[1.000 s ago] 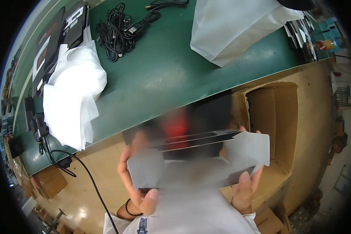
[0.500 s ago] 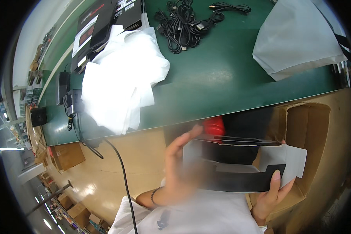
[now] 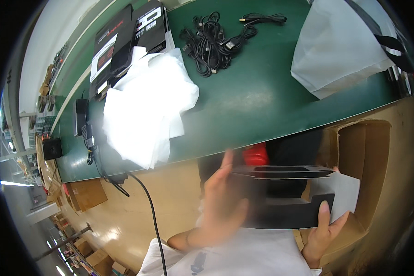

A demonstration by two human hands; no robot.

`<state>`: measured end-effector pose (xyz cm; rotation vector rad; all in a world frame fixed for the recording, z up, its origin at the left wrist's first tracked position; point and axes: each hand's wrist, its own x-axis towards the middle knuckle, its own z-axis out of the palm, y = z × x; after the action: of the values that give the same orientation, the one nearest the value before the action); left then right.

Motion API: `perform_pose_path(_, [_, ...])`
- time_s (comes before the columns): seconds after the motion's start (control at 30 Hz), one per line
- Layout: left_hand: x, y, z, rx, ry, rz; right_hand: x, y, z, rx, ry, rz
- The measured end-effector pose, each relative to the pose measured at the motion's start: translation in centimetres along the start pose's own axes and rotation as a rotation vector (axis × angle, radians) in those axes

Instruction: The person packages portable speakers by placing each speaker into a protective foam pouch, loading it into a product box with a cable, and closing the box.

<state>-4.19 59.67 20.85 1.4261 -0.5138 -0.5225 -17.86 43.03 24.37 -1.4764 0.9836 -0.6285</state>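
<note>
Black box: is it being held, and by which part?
The right hand holds the black box at its right end, thumb on the near side. The left hand, at the left end, is too blurred to tell.

Free lane at frame centre: bare green tabletop between white wrapping at left and pale bag at upper right; bundled black cables obstruct its upper end. Below the table edge, the black box in the right hand blocks lower centre-right, and a dangling black cord crosses the lower-left gap.
</note>
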Motion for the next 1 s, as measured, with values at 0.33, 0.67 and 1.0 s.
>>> perform_pose_path(0.33, [0.8,1.0,-0.2,0.012,-0.024,-0.016,2.5,-0.4,-2.8,0.188,-0.257,0.112])
perform_pose_path(0.67, [1.2,0.4,-0.8,0.049,-0.185,0.18,2.4,0.5,-3.7,0.24,-0.393,-0.069])
perform_pose_path(1.0, [1.5,3.0,1.1,0.44,-0.194,0.021,2.3,-3.2,-3.2,-0.512,-0.39,-0.314])
